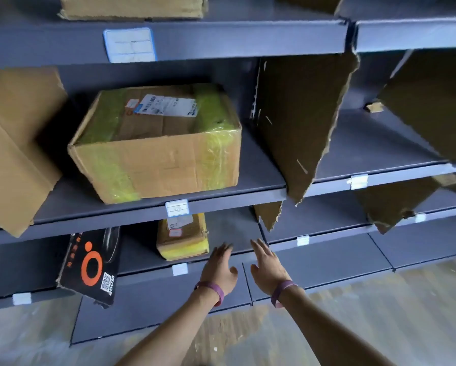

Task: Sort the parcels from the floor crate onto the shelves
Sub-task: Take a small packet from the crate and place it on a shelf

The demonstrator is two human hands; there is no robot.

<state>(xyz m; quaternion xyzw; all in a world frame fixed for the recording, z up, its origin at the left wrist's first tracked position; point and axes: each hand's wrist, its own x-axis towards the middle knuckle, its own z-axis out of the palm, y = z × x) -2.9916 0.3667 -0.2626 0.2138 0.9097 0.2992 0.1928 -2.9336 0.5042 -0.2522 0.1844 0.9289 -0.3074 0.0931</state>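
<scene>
Parcel storeroom or sorting depot, by the look of it. Facing me: grey metal shelves (221,40) in tiers. The front lips carry small white tags (177,207), and one has a larger blue-edged label card (129,44). Torn cardboard dividers (300,122) split the tiers into bays. Stock on them: a taped brown carton (155,159) with a printed shipping label (168,105), a smaller taped parcel (182,239) one tier down, and a black box (92,262) bearing a QR code. Pale bare floor (380,320) under me.
</scene>
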